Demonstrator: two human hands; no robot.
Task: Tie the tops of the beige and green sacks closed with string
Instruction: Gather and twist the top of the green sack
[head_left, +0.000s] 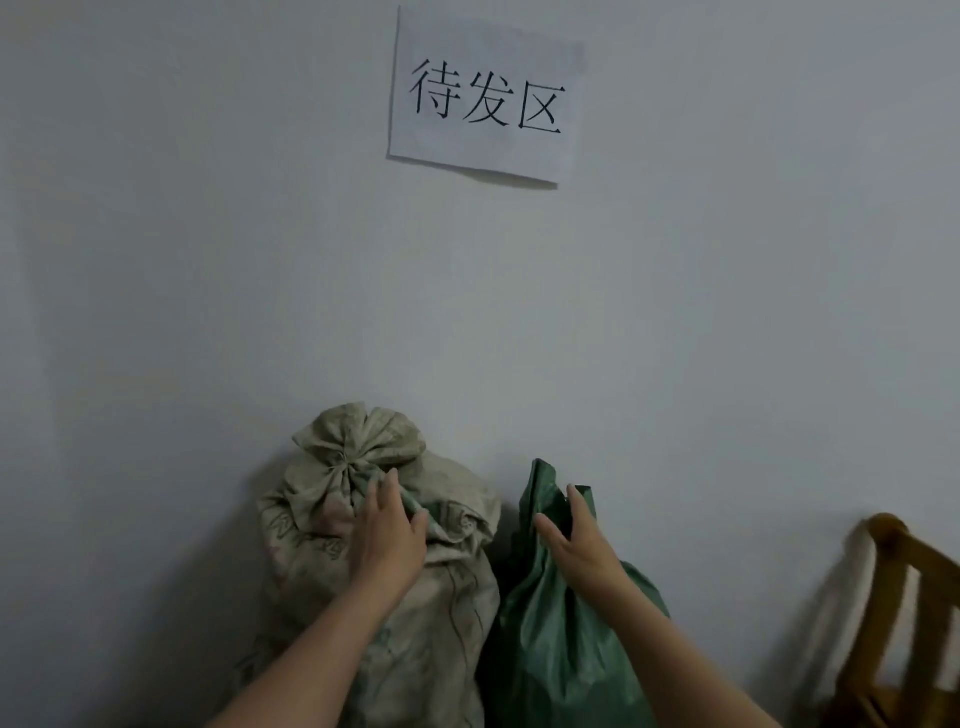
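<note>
**A:** Checking the beige sack on the left: coarse, crumpled, bunched at the neck and cinched with thin string. Done, probably?

**B:** Looks it. Resting just under that knot with the left hand, fingers together; pinching a fold or not, can't tell. Touching the green sack right beside it with the right hand, thumb and fingers spread across the slick upright neck. Untied, so probably needs gathering next.
</note>
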